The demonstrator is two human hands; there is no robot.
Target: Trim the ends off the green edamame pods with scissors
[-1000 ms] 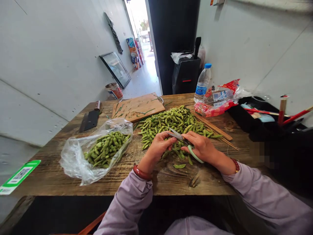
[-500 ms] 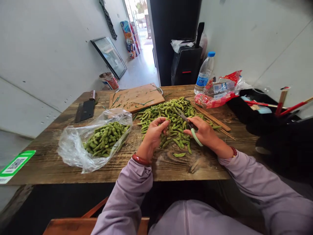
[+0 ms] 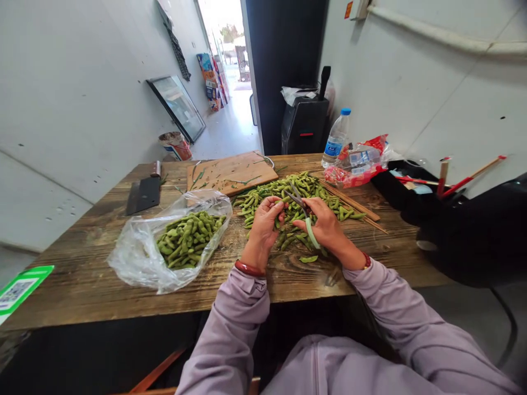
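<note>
Head view: right hand (image 3: 327,222) grips scissors (image 3: 309,229), left hand (image 3: 265,224) pinches pod (image 3: 281,217); pile (image 3: 305,184) just beyond.

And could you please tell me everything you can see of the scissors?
The scissors have grey, metallic-looking blades, slightly parted, and a pale green handle, partly hidden by the right grip holding them. They point forward and slightly left, tips over the pile of green pods; whether the tips touch any pod is unclear.

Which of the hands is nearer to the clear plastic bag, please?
Left. The left hand is right of the bag, apart from it; the right hand is farther right.
</note>
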